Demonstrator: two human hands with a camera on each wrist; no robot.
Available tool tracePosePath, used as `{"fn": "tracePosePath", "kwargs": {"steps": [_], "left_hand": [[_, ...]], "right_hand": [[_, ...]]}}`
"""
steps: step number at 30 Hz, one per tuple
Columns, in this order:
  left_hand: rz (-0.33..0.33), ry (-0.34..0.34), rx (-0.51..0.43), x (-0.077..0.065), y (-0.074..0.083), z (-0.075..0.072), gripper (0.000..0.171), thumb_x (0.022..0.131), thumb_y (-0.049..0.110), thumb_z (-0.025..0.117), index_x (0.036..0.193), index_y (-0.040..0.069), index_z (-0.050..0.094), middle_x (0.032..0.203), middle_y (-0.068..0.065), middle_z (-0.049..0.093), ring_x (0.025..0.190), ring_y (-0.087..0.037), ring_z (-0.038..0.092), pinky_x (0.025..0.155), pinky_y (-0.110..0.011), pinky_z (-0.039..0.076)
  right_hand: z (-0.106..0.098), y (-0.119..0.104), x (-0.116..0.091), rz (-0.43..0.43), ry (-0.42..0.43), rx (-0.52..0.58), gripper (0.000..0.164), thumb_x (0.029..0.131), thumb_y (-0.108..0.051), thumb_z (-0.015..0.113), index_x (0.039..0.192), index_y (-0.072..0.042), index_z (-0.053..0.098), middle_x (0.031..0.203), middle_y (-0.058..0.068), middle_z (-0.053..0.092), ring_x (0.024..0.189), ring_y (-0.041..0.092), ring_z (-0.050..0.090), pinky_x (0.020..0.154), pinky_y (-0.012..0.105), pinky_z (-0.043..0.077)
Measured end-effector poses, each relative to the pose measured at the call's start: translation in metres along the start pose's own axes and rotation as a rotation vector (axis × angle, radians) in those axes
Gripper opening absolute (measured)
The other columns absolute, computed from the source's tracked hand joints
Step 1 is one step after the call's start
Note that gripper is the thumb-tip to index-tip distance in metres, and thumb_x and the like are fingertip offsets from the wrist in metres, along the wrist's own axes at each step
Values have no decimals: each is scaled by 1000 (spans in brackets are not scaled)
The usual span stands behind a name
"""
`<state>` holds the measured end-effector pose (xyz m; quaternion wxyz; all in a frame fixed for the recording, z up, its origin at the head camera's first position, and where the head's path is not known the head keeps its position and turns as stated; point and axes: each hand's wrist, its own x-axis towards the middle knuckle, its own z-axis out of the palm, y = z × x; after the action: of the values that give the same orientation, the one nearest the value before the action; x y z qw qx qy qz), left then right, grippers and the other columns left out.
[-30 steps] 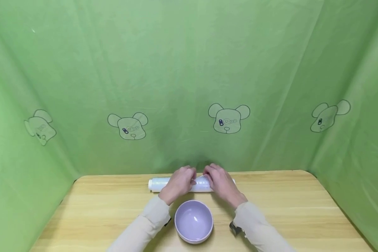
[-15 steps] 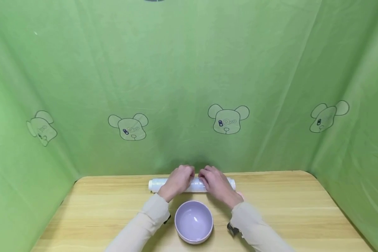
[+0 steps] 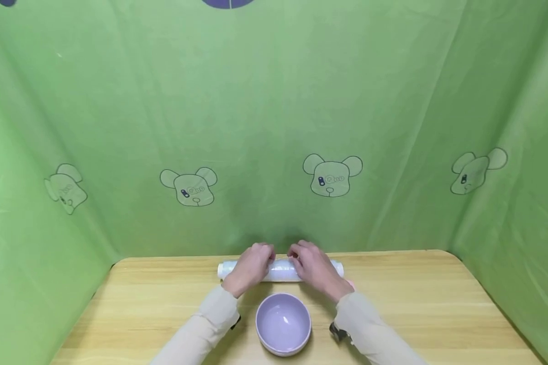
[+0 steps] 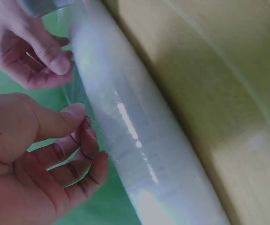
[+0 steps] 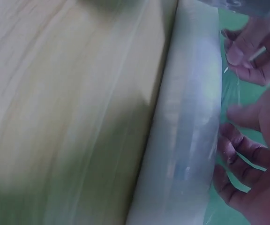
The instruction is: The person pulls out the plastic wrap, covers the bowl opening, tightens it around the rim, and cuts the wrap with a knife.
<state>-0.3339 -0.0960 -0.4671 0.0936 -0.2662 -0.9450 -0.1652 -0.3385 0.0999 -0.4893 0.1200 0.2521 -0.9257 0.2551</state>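
Note:
A roll of plastic wrap [image 3: 280,271] lies crosswise at the table's back edge, white core ends showing. My left hand [image 3: 252,268] is over its left half; thumb and forefinger pinch the clear film's loose edge in the left wrist view. My right hand [image 3: 316,268] is over the right half, its thumb and fingertips at the same film on the roll's far side. A thin stretch of film [image 5: 231,89] spans between both hands in the right wrist view. Nearer me, a lilac bowl [image 3: 283,324] stands upright between my forearms.
The wooden table [image 3: 420,304] has rounded back corners. A green sheet [image 3: 260,101] printed with bear faces hangs close behind the roll and along both sides. Something small and pink [image 3: 350,284] shows beside my right wrist.
My left hand has shifted left along the roll. My right hand moved slightly left, then stayed about level. The film raised between them earlier now lies lower. The bowl stays put.

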Motion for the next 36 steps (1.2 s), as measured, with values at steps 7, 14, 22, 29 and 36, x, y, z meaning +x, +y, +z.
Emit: {"fn": "tracePosePath", "kwargs": {"steps": [7,14,22,29,36], "left_hand": [[-22,-9,-11,0,-2,-2,15,85,-8,72,91,6,70,89,-6,69,82,-22,67,71,-29,59],[-45,-21,-35,-17,-15,-7,17,84,-11,71,93,3,71,89,-5,65,83,-21,64,73,-28,59],[-22,21,-63,-15,-30,-8,27,81,-18,64,93,4,74,91,-7,70,87,-24,67,77,-30,61],[-40,-20,-109,-22,-36,-8,13,86,-6,74,92,6,72,85,-3,64,79,-18,62,70,-29,58],[-10,7,-111,-34,-50,-15,25,79,-18,65,87,5,70,84,-4,66,80,-22,64,72,-33,60]], "right_hand": [[6,-7,7,-49,-6,-5,10,91,-5,75,100,-9,75,87,-3,64,80,12,60,76,31,58],[6,-8,11,2,-2,15,6,92,-7,75,97,-11,76,87,-4,67,81,12,63,79,32,59],[6,-12,10,6,-48,15,12,90,-7,77,101,-10,76,90,-3,66,81,10,59,76,28,57],[8,-15,10,-9,-20,28,6,93,-8,74,98,-10,76,88,-3,67,79,9,61,74,25,58],[7,-13,10,7,-5,30,6,92,-8,75,98,-10,76,88,-3,67,78,9,61,74,24,58]]}}
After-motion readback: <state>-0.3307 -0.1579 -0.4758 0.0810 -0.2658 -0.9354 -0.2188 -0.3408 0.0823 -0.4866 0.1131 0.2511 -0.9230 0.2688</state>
